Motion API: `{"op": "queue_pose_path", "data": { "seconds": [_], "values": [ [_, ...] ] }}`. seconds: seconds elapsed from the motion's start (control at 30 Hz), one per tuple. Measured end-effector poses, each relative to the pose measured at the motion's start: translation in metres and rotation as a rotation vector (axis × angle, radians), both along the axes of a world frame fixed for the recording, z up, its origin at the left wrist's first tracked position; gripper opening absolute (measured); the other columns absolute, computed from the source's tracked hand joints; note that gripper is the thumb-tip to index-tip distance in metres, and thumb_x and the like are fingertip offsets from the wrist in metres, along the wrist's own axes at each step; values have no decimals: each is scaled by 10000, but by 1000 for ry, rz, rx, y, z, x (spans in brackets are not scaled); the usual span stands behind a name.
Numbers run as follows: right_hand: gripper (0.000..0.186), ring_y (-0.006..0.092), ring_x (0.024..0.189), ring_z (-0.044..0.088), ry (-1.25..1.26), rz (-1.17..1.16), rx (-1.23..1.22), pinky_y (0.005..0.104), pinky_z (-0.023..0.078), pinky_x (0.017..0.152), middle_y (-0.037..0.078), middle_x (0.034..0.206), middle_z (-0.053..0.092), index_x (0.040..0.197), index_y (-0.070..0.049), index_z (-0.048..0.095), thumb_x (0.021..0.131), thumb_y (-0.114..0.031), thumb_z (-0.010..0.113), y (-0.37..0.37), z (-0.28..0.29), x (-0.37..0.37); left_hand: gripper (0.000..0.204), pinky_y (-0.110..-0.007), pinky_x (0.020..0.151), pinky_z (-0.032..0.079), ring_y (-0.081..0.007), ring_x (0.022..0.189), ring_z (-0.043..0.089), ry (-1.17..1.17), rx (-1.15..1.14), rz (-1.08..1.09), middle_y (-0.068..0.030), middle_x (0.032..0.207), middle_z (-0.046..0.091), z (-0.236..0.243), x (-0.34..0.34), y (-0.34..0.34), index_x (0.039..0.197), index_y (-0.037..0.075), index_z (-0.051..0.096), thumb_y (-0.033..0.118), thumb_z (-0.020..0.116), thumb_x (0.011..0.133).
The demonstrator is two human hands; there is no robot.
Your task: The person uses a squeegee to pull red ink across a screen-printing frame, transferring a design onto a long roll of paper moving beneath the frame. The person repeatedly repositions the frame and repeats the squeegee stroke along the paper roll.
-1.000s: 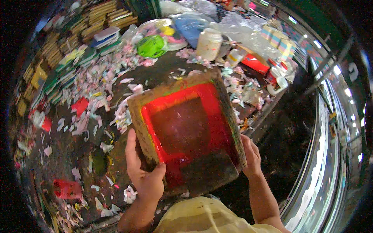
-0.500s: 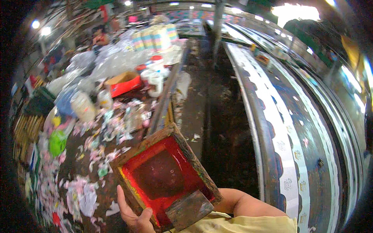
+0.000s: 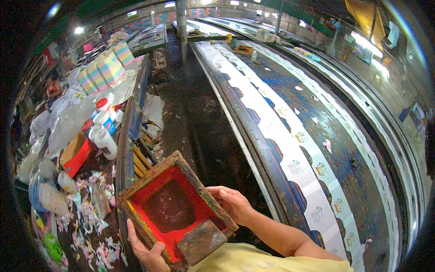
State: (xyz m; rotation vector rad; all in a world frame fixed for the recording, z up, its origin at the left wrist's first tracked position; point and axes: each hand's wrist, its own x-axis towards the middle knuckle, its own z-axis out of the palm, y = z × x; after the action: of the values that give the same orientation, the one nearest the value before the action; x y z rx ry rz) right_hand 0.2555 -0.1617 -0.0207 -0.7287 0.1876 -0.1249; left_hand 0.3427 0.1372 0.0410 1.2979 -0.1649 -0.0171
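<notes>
My left hand (image 3: 148, 253) grips the lower left edge of a wooden screen printing frame (image 3: 199, 182), thumb over the rim. The frame is tilted in front of me, its inside smeared with red ink around a dark mesh window (image 3: 170, 204). A flat wooden squeegee (image 3: 201, 242) lies inside across the frame's near right corner. On the frame's right side is my right hand (image 3: 233, 205), curled against the edge, with some fingertips hidden behind the wood.
A long printing table (image 3: 253, 115) runs along the right, bearing white printed fabric strips (image 3: 294, 165). Fabric scraps (image 3: 93, 226), white tubs (image 3: 103, 141), a red box (image 3: 78, 156) and plastic bags cover the left table. A dark aisle (image 3: 204, 122) with a pillar (image 3: 181, 27) lies between.
My view has swung right, showing more of the printing table. My right hand, hidden behind the frame before, now shows at its right edge. The left hand still holds the frame.
</notes>
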Motion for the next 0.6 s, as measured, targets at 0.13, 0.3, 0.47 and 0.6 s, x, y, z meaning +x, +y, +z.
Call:
{"op": "queue_pose_path", "data": {
  "seconds": [0.13, 0.3, 0.47, 0.6],
  "values": [
    [656, 243, 1476, 666, -69, -10, 1, 459, 505, 1291, 144, 1639, 677, 1718, 11, 546, 1219, -406, 627, -22, 4, 37, 1260, -457, 1382, 413, -341, 1589, 571, 6, 54, -11, -131, 1761, 547, -9, 64, -40, 1836, 51, 423, -9, 661, 600],
    [651, 217, 1474, 652, -93, -106, -155, 437, 495, 1290, 112, 1641, 672, 1734, 8, 520, 1185, -301, 682, -61, 5, 138, 1263, -455, 1376, 422, -332, 1587, 576, -31, 14, -90, -131, 1749, 562, -21, 173, -90, 1839, 50, 412, -34, 647, 601],
    [662, 217, 1485, 650, -38, -186, -172, 437, 500, 1291, 121, 1653, 666, 1738, 2, 520, 1156, -246, 714, -110, 27, 240, 1235, -446, 1381, 415, -320, 1584, 581, -54, 6, -140, -135, 1741, 569, -9, 298, -153, 1827, 35, 421, -60, 621, 612],
    [676, 238, 1494, 658, -3, -316, -151, 449, 512, 1285, 142, 1658, 668, 1742, 8, 514, 1149, -244, 715, -152, 33, 295, 1165, -446, 1377, 406, -310, 1605, 561, 7, -33, -240, -149, 1730, 574, 1, 378, -215, 1808, 13, 428, -165, 596, 669]
  ]
}}
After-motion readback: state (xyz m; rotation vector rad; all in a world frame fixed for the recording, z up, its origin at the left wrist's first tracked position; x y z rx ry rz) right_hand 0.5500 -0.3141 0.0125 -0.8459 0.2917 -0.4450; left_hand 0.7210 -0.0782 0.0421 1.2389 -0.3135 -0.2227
